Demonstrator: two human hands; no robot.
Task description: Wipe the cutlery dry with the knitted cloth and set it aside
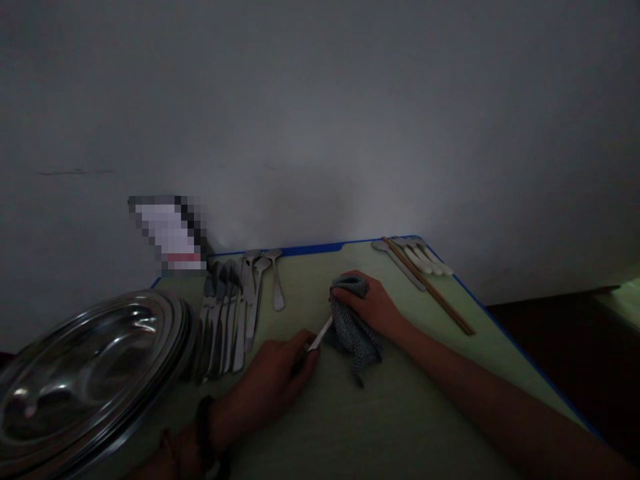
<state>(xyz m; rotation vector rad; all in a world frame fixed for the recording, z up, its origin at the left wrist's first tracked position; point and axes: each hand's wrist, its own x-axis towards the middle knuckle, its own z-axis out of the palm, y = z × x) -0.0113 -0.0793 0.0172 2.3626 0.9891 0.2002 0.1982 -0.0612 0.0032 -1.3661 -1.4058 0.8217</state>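
My left hand (280,373) is closed round the handle of a metal utensil (320,335) low over the pale green table (400,413). The utensil's far end is buried in a grey-blue cloth (356,333), so I cannot tell what kind it is. My right hand (375,303) grips that cloth, fingers wrapped over its top and round the hidden end. Both hands sit near the middle of the table, a short gap apart.
A row of several metal spoons and knives (235,313) lies left of my hands. A stack of steel compartment trays (85,373) fills the near left. Chopsticks (430,288) and pale-handled spoons (425,257) lie at the far right. A blurred-out box (170,233) stands against the wall.
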